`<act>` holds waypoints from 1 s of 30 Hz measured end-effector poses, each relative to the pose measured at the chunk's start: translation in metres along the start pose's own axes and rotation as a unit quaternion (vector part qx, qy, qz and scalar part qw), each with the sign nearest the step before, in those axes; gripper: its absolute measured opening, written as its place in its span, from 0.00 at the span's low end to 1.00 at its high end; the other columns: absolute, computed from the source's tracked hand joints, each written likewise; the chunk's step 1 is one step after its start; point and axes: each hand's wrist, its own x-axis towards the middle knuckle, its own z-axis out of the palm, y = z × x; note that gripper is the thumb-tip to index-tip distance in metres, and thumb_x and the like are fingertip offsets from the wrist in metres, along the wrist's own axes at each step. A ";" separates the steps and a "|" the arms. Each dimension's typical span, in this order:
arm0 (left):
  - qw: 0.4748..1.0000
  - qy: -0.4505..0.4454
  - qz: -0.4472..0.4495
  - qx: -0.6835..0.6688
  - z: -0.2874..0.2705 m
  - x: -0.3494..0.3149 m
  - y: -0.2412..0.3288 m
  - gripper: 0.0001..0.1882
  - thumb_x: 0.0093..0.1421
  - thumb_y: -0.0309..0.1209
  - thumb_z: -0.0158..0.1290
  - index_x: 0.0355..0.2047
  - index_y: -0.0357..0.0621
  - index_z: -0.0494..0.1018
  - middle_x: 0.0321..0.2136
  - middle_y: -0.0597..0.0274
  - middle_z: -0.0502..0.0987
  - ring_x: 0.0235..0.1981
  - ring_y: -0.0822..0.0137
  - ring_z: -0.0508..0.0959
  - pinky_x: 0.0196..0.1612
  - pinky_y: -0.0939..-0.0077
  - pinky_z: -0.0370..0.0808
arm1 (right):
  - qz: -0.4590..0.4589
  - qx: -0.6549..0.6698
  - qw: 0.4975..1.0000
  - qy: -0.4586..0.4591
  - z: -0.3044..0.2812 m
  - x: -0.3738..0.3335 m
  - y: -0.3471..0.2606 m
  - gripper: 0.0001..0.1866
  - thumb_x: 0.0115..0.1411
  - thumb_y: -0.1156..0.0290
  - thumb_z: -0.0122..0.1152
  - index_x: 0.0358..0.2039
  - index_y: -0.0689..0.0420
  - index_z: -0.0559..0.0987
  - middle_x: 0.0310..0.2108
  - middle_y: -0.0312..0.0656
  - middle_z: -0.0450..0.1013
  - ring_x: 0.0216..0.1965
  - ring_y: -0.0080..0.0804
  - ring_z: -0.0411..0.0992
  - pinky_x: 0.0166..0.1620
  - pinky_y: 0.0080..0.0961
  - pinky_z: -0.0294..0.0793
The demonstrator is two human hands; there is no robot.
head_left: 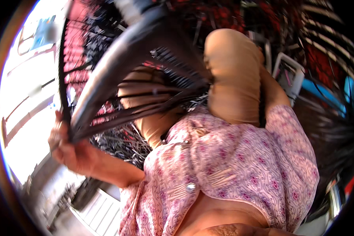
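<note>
My left hand point(74, 152) is raised at the left, its fingers closed around a gathered end of dark strands point(126, 118). The strands stretch from it toward my bent knees, fanning out in several thin lines. A broad, dark, glossy curved band point(118, 51) arches from near the same hand up to the top, blurred by motion; whether it joins the strands I cannot tell. My right forearm point(274, 89) runs up beside my right knee point(234, 74), in tan trousers. The knee hides most of my right hand, so its fingers do not show.
A loose heap of dark strips point(120, 143) lies around and beyond my legs, over red material. At the right stand a pale grey frame point(299, 74) and a blue strip point(322, 94). A white slatted surface point(100, 212) is at the lower left.
</note>
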 end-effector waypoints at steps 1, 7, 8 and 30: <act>1.000 -0.027 0.003 -0.004 0.001 -0.001 -0.002 0.15 0.65 0.27 0.52 0.46 0.25 0.74 0.46 0.42 0.77 0.66 0.36 0.63 0.71 0.34 0.53 | -0.015 0.000 1.000 -0.010 -0.012 0.002 0.005 0.26 0.54 0.60 0.70 0.47 0.60 0.70 0.40 0.49 0.74 0.37 0.42 0.75 0.40 0.40 0.75; 0.999 -0.011 -0.038 0.018 0.026 0.004 0.016 0.09 0.60 0.24 0.53 0.34 0.28 0.78 0.41 0.42 0.82 0.53 0.44 0.78 0.63 0.52 0.67 | -0.044 0.181 0.980 -0.069 -0.101 -0.002 -0.003 0.21 0.52 0.63 0.70 0.41 0.59 0.73 0.26 0.40 0.74 0.23 0.29 0.71 0.28 0.29 0.72; 0.999 -0.018 -0.041 0.009 0.024 0.004 0.018 0.08 0.60 0.23 0.53 0.34 0.28 0.79 0.41 0.42 0.82 0.55 0.45 0.78 0.63 0.56 0.69 | -0.045 0.235 0.968 -0.076 -0.121 -0.012 -0.004 0.20 0.52 0.63 0.70 0.40 0.59 0.73 0.24 0.38 0.74 0.20 0.27 0.70 0.26 0.27 0.71; 0.982 -0.118 -0.134 0.063 0.000 0.024 0.016 0.11 0.61 0.33 0.61 0.26 0.40 0.76 0.36 0.56 0.84 0.47 0.68 0.82 0.53 0.76 0.73 | -0.648 0.151 0.742 0.081 -0.352 -0.435 -0.132 0.21 0.60 0.69 0.71 0.50 0.62 0.75 0.47 0.40 0.72 0.44 0.30 0.72 0.46 0.28 0.75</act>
